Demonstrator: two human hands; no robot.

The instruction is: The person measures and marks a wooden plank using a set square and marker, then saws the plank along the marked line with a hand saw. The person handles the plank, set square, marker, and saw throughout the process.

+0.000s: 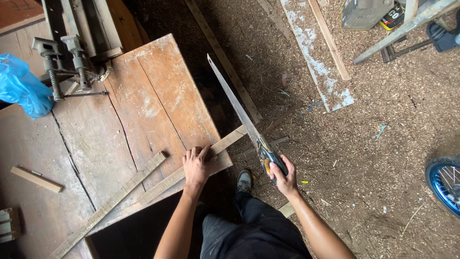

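- Fingers (193,154) of my left hand (196,166) press flat on a pale wooden strip (191,169) overhanging the table (143,110) edge.
- Right hand (283,176) fingers wrap the handsaw (239,111) handle, blade crossing the strip.
- Crumpled blue plastic bag (20,86) sits far left.

A wooden strip (191,170) lay on the workbench (143,105) at centre; clamps (64,64) stood upper left, a handsaw (242,117) crossed the strip's right end.

Two hands: the left hand (196,165) and the right hand (283,178). One saw (239,112), in the right hand's fingers. Two long wood strips on the bench: one strip (225,142) under the left fingers, one other strip (108,205) beside it. One small wood block (36,179). Two clamps (62,60). One blue bag (20,86). One blue wheel (443,182). One shoe (244,181).
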